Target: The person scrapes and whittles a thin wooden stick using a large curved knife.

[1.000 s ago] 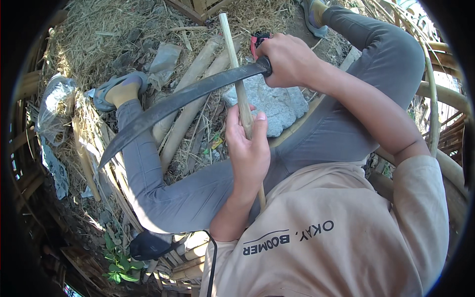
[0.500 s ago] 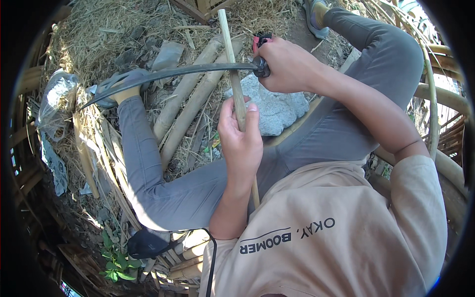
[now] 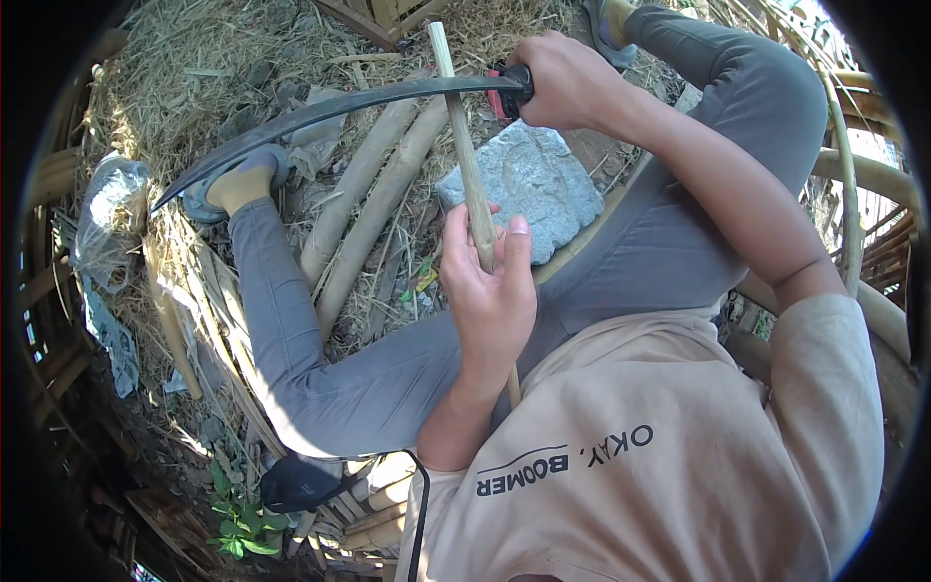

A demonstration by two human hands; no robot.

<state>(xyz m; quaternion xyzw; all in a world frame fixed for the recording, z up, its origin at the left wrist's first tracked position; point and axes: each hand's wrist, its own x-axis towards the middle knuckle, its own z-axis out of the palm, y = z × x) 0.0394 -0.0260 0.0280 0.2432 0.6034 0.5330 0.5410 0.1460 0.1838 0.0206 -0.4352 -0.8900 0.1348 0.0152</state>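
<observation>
My left hand [image 3: 492, 306] is closed around a long pale wooden stick [image 3: 468, 165], its thumb along one side. The stick slants up and away from my lap, its lower end against my shirt. My right hand [image 3: 572, 82] grips the black-and-red handle of a sickle [image 3: 320, 113]. Its long, dark, curved blade reaches far to the left and crosses the stick below the stick's far tip. Whether the blade's edge bites into the wood cannot be made out. Beyond my left hand lies a grey stone [image 3: 533, 184].
Two thick bamboo poles [image 3: 364, 194] lie on the straw-strewn ground between my spread legs. A clear plastic bag [image 3: 109, 218] is at the left, near my sandalled foot [image 3: 238, 184]. A dark cap-like object [image 3: 296, 483] and a green plant [image 3: 242, 529] are at lower left.
My right hand and the sickle have moved farther away, so the blade crosses the stick nearer its far tip. My left hand, still holding the stick, has shifted slightly right and nearer me.
</observation>
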